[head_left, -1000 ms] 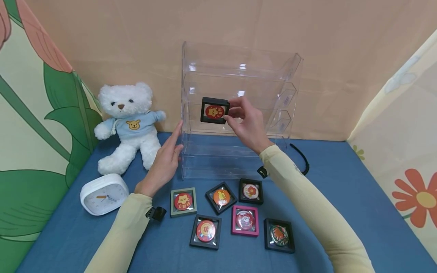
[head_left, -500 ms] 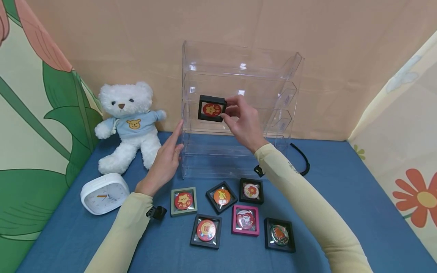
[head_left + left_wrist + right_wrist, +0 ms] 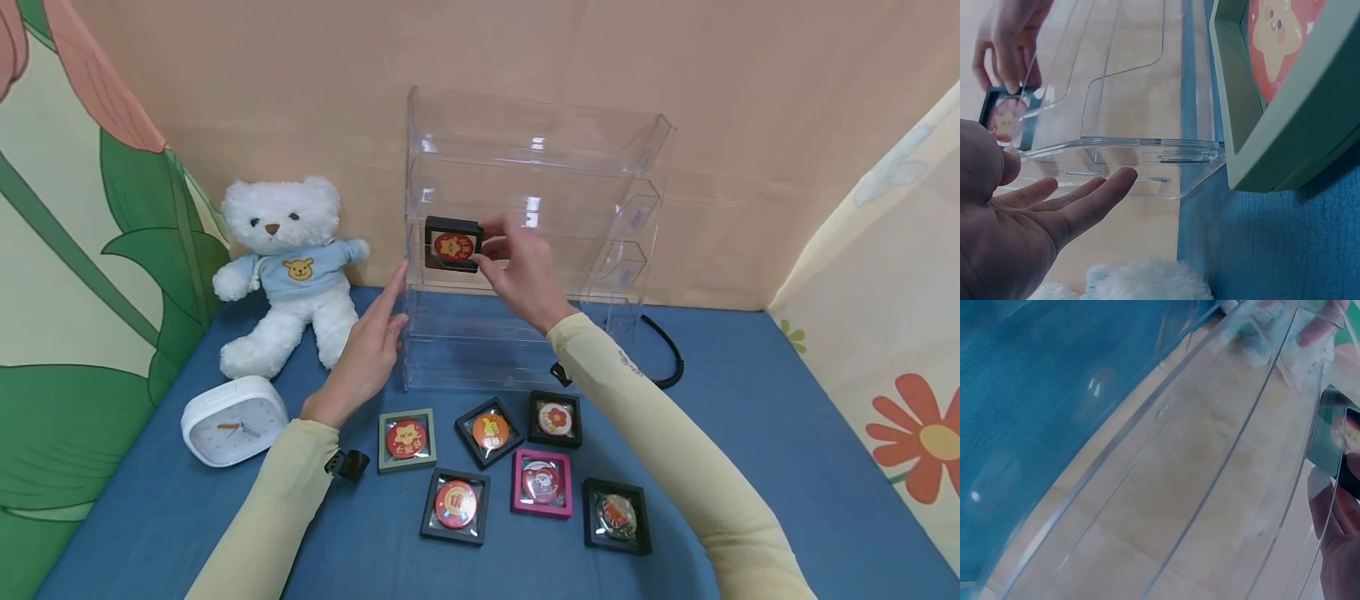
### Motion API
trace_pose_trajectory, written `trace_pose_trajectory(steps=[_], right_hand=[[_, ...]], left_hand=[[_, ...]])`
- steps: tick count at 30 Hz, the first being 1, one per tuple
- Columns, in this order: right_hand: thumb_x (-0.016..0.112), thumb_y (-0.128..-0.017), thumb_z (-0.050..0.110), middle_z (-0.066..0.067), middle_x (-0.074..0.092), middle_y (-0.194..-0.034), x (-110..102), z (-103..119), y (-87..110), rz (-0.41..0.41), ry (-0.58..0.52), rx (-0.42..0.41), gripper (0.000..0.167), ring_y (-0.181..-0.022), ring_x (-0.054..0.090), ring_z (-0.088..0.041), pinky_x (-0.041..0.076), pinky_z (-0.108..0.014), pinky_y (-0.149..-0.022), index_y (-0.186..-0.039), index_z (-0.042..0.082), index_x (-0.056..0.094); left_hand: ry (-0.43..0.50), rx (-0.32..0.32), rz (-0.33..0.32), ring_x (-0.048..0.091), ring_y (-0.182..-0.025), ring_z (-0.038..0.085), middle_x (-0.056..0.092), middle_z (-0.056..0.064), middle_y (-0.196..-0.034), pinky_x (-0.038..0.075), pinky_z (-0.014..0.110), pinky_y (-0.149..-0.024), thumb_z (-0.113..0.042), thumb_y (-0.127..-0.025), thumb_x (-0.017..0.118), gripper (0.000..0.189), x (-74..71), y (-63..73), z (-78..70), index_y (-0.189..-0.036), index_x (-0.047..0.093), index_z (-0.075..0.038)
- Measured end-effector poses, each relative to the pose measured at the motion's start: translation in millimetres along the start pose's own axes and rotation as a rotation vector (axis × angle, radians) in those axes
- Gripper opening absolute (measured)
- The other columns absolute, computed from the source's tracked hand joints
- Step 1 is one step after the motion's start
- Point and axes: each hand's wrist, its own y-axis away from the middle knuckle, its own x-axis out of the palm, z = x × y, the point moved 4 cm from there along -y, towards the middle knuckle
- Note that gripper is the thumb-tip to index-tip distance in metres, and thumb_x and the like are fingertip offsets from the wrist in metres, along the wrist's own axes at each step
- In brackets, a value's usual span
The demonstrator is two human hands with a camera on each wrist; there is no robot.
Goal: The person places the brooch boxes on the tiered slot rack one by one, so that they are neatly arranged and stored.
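My right hand [image 3: 521, 271] pinches the right edge of a black display frame [image 3: 453, 244] with a red star badge inside. It holds the frame upright by the left part of a clear plastic tiered rack [image 3: 540, 171], at a middle tier. In the right wrist view the frame [image 3: 1329, 428] shows only partly, at the right edge. My left hand [image 3: 363, 346] touches the rack's left side with fingers straight. In the left wrist view, the left hand [image 3: 1041, 219] has its fingers extended along the clear side panel [image 3: 1129, 100].
In front of the rack lie several framed badges, among them a green frame [image 3: 407, 467], a pink frame [image 3: 542, 510] and a black frame [image 3: 618, 543]. A white teddy bear [image 3: 283, 217] and a white clock [image 3: 234, 421] stand left. A black cord [image 3: 667, 337] lies right.
My right hand has moved a little to the left with the black frame, closer to the rack's left side. The left hand stays against the rack.
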Motion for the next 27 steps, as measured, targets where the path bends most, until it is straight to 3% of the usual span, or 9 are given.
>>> trace_pose_trajectory(steps=[9,18,27], right_hand=[[0.074,-0.093,0.006,-0.011,0.066,-0.118,8.6,2.1,-1.3,0.033,0.017,-0.028,0.039,-0.098,0.07,-0.019,0.056,-0.031,-0.086,-0.126,0.004,0.053],[0.074,-0.093,0.005,-0.012,0.067,-0.121,9.5,4.6,-1.6,0.071,0.011,-0.013,0.04,-0.1,0.07,-0.02,0.055,-0.03,-0.087,-0.127,0.005,0.052],[0.074,-0.093,0.006,-0.012,0.068,-0.12,10.1,3.6,-0.5,0.059,0.013,-0.048,0.04,-0.099,0.07,-0.02,0.056,-0.032,-0.086,-0.128,0.007,0.054]], left_hand=[[-0.02,-0.003,0.0,0.052,-0.118,0.032,0.027,0.01,-0.164,0.053,0.043,-0.079,-0.007,-0.109,0.04,0.073,0.2,-0.7,-1.5,-0.162,0.004,-0.043],[-0.025,-0.002,0.004,0.045,-0.131,0.033,0.023,0.008,-0.165,0.049,0.05,-0.089,-0.009,-0.109,0.04,0.072,0.0,-0.7,-2.5,-0.162,0.003,-0.043],[-0.015,-0.002,0.013,0.044,-0.133,0.032,0.022,0.006,-0.166,0.053,0.047,-0.084,-0.009,-0.109,0.039,0.073,-0.1,0.2,-2.3,-0.162,0.002,-0.043]])
